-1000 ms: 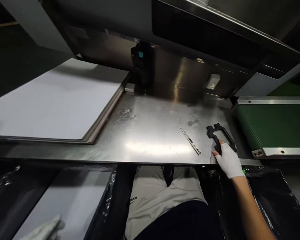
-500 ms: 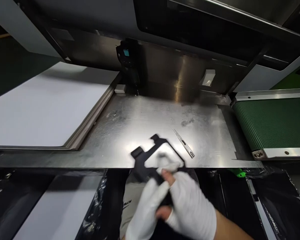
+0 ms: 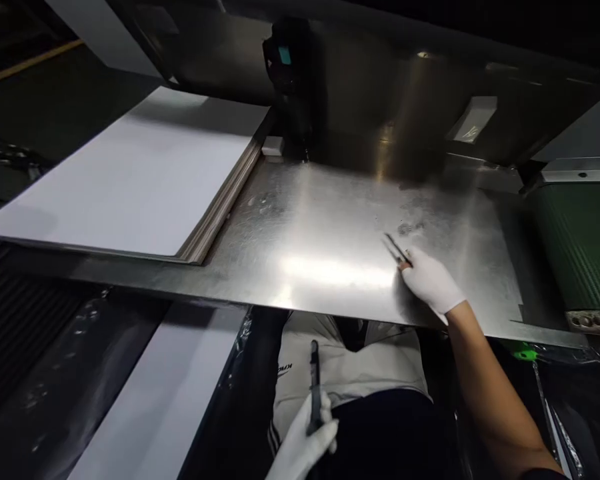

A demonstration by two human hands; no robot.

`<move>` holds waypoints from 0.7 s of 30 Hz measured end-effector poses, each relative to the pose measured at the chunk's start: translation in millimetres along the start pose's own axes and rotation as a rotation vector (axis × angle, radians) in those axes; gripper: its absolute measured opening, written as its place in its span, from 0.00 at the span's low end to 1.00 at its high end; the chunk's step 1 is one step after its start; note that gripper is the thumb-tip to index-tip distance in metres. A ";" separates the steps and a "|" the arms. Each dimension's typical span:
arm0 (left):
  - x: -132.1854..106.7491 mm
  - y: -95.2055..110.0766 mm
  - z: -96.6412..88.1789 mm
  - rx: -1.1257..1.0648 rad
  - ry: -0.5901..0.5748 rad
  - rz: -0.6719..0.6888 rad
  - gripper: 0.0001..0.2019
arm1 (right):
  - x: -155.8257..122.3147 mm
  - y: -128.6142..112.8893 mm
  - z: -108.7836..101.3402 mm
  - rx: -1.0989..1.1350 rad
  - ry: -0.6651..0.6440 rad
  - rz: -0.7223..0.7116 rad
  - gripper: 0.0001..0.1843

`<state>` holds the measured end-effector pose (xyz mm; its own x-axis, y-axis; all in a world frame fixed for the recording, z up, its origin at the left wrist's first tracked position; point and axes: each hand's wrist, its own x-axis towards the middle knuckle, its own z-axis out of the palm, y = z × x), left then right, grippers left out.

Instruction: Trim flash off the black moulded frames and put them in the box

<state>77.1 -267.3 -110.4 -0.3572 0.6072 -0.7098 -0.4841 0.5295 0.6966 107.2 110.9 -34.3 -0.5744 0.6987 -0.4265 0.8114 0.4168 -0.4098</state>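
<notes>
The step in hand is judged to be the handling of a slim tool (image 3: 399,249), perhaps a knife, above or on the metal worktop (image 3: 330,220), right of its middle; whether it is fully lifted cannot be made out. It is pinched between the fingertips of the gloved right hand (image 3: 430,280), its tip pointed far and left. By the gloved left hand (image 3: 305,437), a black tool (image 3: 315,380) is gripped, seen edge-on and upright over the light trousers (image 3: 370,363), near of the worktop. A steady pinch, with the tip kept clear of the fingers, seems called for next.

On the left of the worktop, a thick stack of white sheets (image 3: 130,173) is laid; just beside its far right corner, a small white block (image 3: 273,148) is set. A dark device (image 3: 290,77) with a teal patch is seen farther back. The far side is bounded by a dull metal panel (image 3: 360,100). At the right, a green ribbed belt (image 3: 575,240) is partly shown. The surroundings are dimly lit, and bright glare is thrown across the steel.
</notes>
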 end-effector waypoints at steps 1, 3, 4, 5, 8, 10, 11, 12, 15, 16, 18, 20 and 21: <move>4.1 -1.2 7.6 -0.040 -0.024 0.008 0.20 | -8.6 7.7 -5.5 0.112 -0.012 -0.012 0.14; 8.4 -3.0 18.4 -0.093 -0.056 0.002 0.16 | -36.3 24.8 -12.7 0.313 -0.090 -0.075 0.17; 8.7 -3.1 21.8 -0.092 -0.058 -0.012 0.14 | -54.1 32.6 -12.7 0.352 -0.166 -0.124 0.18; 8.4 -2.3 24.2 -0.081 -0.057 -0.026 0.12 | -73.3 38.8 -9.0 0.350 -0.265 -0.173 0.20; 6.9 2.6 27.5 -0.032 -0.041 -0.025 0.10 | -130.7 45.7 29.1 0.336 -0.674 -0.322 0.23; 7.3 4.7 28.4 -0.019 -0.041 0.012 0.08 | -159.4 41.7 72.4 0.282 -0.786 -0.367 0.20; 7.9 4.7 28.8 -0.017 -0.048 0.027 0.07 | -168.8 38.4 95.2 0.244 -0.778 -0.380 0.18; 8.4 4.1 29.1 -0.016 -0.056 0.036 0.08 | -174.8 35.0 116.4 0.206 -0.744 -0.387 0.16; 9.1 -0.6 29.5 0.001 -0.052 0.048 0.11 | -177.4 25.5 158.2 0.092 -0.660 -0.384 0.20; 8.8 -2.3 29.5 0.010 -0.044 0.047 0.10 | -175.7 22.4 163.7 0.052 -0.648 -0.375 0.22; 7.8 -4.4 29.5 0.022 -0.020 0.043 0.08 | -172.0 15.7 164.9 -0.028 -0.638 -0.359 0.25; 6.7 -4.4 29.7 0.022 -0.006 0.036 0.06 | -169.9 8.1 159.2 -0.092 -0.631 -0.351 0.24; 6.3 -3.6 30.0 0.019 -0.002 0.035 0.06 | -169.5 4.5 155.9 -0.117 -0.633 -0.351 0.24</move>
<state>100.6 -247.6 -114.2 -0.3718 0.6268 -0.6848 -0.4559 0.5193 0.7228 191.3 -96.3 -89.5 -0.7265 0.0571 -0.6848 0.5539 0.6384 -0.5344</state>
